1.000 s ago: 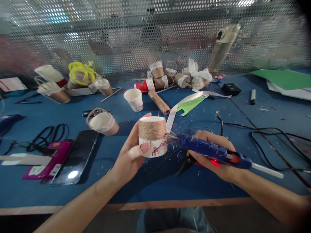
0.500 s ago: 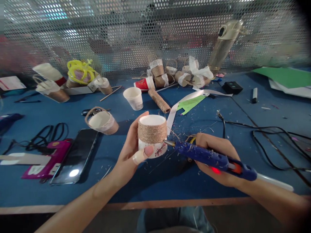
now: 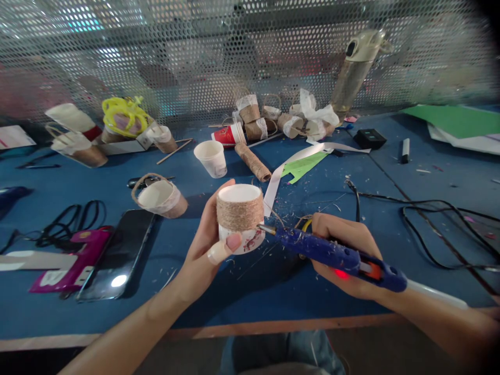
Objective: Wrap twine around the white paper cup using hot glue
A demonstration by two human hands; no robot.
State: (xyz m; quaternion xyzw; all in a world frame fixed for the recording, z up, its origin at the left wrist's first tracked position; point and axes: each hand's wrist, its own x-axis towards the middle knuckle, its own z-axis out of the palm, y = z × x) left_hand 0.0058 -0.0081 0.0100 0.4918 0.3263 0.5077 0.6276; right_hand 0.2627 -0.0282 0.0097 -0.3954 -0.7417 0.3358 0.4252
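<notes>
My left hand is closed round a paper cup, thumb across its front. Brown twine wraps the cup's upper half; a red flower print shows on the white lower part. My right hand grips a blue glue gun with a red light glowing under it. The gun's metal tip touches the cup's right side just below the twine. A white glue stick pokes out of the gun's back end.
A black phone and a magenta case lie at left beside black cables. A twine-handled cup, a plain white cup, a twine roll and several wrapped cups sit behind. Black cords cross the right side. A mesh wall backs the blue table.
The glue gun's tip has slid down from the twine band to the cup's side below it. Both hands and the cup have shifted slightly left.
</notes>
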